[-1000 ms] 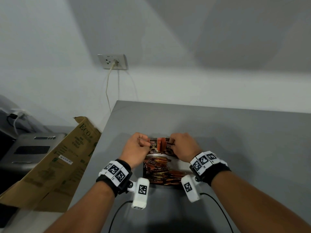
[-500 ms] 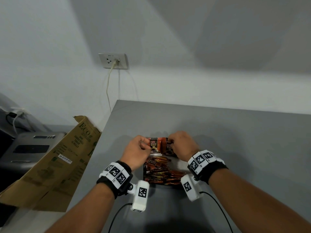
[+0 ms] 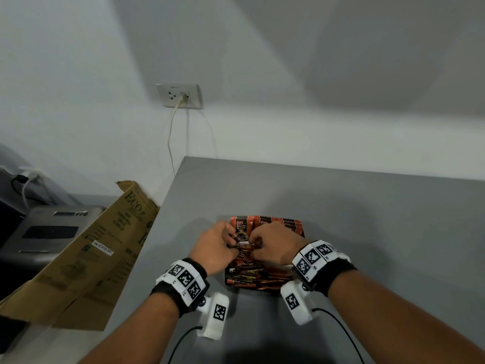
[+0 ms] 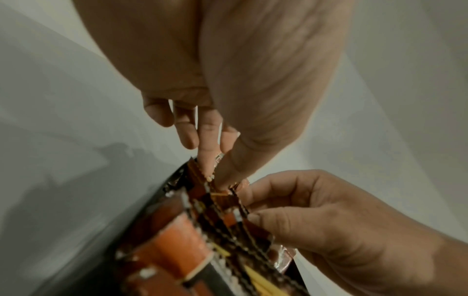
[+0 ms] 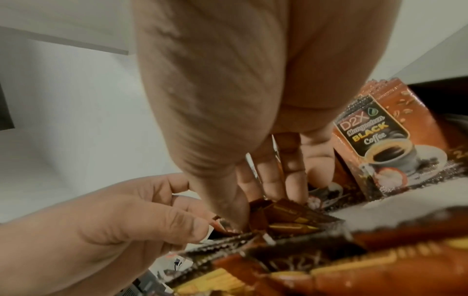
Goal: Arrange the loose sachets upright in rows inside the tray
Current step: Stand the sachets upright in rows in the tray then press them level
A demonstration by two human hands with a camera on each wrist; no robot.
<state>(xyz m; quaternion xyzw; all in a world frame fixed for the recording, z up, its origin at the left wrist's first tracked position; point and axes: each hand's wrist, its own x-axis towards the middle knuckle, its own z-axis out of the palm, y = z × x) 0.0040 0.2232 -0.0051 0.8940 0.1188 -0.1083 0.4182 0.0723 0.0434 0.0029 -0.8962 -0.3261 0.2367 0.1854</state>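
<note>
A black tray (image 3: 226, 273) on the grey table holds orange-and-black coffee sachets. Several stand upright in a row (image 3: 284, 224) along its far side, the leftmost (image 3: 240, 227) facing me. A loose pile (image 3: 259, 275) lies flat in the near part. My left hand (image 3: 232, 245) and right hand (image 3: 253, 244) meet over the pile's far end, just in front of the row. In the left wrist view my left thumb and fingers (image 4: 211, 160) pinch a sachet's edge. In the right wrist view my right fingers (image 5: 268, 180) curl onto a loose sachet (image 5: 286, 215) beside an upright one (image 5: 380, 138).
A flattened cardboard box (image 3: 86, 258) leans by the table's left edge. A grey appliance (image 3: 47, 227) sits further left. A wall socket (image 3: 179, 95) with a hanging cable is behind. Bare grey table (image 3: 380, 232) stretches right of the tray.
Both hands came back from the upright row at the far side toward me and down onto the loose pile. The upright sachets now show above the hands.
</note>
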